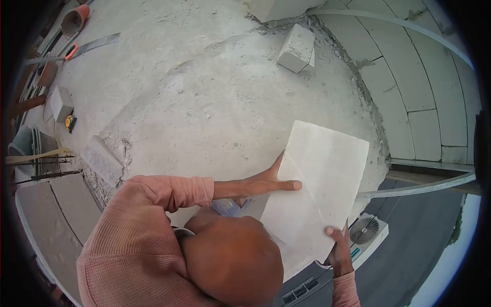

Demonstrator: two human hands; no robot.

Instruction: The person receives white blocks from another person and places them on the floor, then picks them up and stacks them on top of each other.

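Note:
A large white building block [325,179] is between my two hands, its broad pale face turned up toward the camera. My left hand [273,181] grips its left edge, thumb stretched over the face and fingers behind the edge. At its lower right corner, my right hand [338,248] is closed around the edge with the thumb on top. Both arms are in pink sleeves [194,190]. A head and shoulder in the foreground cover what lies below the block's lower left side.
Dusty concrete floor [215,102] carries a smaller block [296,48], a broken slab [102,161] and rubble. Left are a handsaw [94,46], tape measure [70,123], white block [61,104] and buckets [33,146]. A block wall [394,77], metal bar [419,189] and air-conditioner unit [369,233] are right.

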